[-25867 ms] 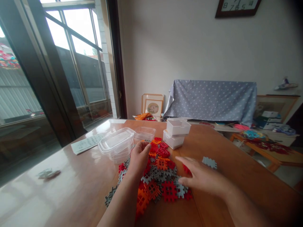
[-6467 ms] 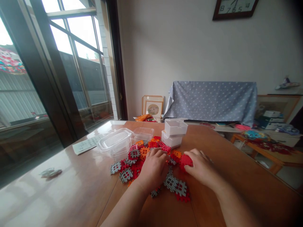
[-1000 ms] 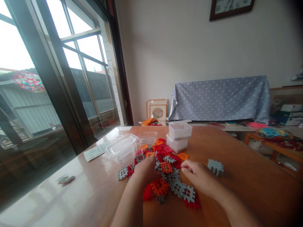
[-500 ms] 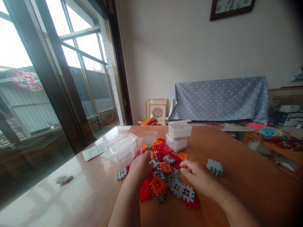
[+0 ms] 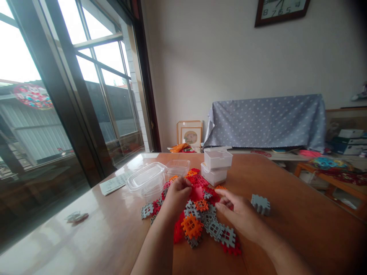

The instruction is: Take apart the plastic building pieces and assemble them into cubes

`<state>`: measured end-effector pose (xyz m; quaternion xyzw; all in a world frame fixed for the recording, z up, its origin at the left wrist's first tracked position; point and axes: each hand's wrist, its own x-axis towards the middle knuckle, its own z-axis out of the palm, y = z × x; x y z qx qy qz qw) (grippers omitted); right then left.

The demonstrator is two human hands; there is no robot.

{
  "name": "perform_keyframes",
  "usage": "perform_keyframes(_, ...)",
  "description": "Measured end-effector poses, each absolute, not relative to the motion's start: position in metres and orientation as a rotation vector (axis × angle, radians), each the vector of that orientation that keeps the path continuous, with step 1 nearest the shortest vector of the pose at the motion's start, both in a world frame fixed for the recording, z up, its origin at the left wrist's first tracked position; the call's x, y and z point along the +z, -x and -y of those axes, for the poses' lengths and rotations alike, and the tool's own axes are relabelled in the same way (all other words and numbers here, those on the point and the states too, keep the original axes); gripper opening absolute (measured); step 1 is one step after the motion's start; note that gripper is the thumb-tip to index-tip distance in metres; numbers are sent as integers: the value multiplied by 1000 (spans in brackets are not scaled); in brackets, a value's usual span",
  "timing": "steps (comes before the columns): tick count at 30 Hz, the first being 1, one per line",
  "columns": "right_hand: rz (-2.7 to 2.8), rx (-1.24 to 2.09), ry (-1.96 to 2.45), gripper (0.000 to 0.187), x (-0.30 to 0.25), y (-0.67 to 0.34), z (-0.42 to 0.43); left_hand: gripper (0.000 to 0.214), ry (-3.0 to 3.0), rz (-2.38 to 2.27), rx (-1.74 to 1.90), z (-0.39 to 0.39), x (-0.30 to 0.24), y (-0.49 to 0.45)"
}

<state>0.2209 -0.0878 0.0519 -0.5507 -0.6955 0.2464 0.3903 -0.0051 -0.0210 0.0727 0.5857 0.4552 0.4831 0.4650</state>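
Observation:
A heap of interlocking plastic building tiles in red, orange and grey lies on the table, among them an orange window tile (image 5: 192,226) and a grey window tile (image 5: 215,228). Over the left side of the heap, my left hand (image 5: 177,194) has its fingers curled in a pinch; whatever is between them is hidden. My right hand (image 5: 236,212) is at the heap's right edge, thumb and forefinger apart, with no tile visible between them. To the right of it stands a neat stack of grey tiles (image 5: 260,204).
Clear plastic boxes (image 5: 147,177) stand behind the heap on the left. Two white lidded boxes (image 5: 218,159) are stacked behind it. A written sheet (image 5: 114,184) and a small plastic packet (image 5: 77,217) lie on the left of the wooden table (image 5: 109,236).
My left hand has lifted slightly and turned, so its curled fingers now show. Tiles under it have shifted, baring a red piece in the middle. My right hand has barely moved.

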Motion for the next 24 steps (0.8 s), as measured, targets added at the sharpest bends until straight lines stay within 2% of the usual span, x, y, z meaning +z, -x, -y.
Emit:
perform_keyframes(3, 1722, 680, 1310, 64, 54, -216, 90, 22, -1124, -851, 1177, 29, 69, -16)
perform_keyframes(5, 1704, 714, 1262, 69, 55, -214, 91, 26, -989, -761, 1143, 35, 65, -30)
perform_keyframes(14, 1689, 676, 1187, 61, 43, -211, 84, 27, -750, -554, 987, 44, 52, -64)
perform_keyframes(24, 1687, 514, 1360, 56, 53, -236, 81, 25, -740, -684, 1042, 41, 52, -57)
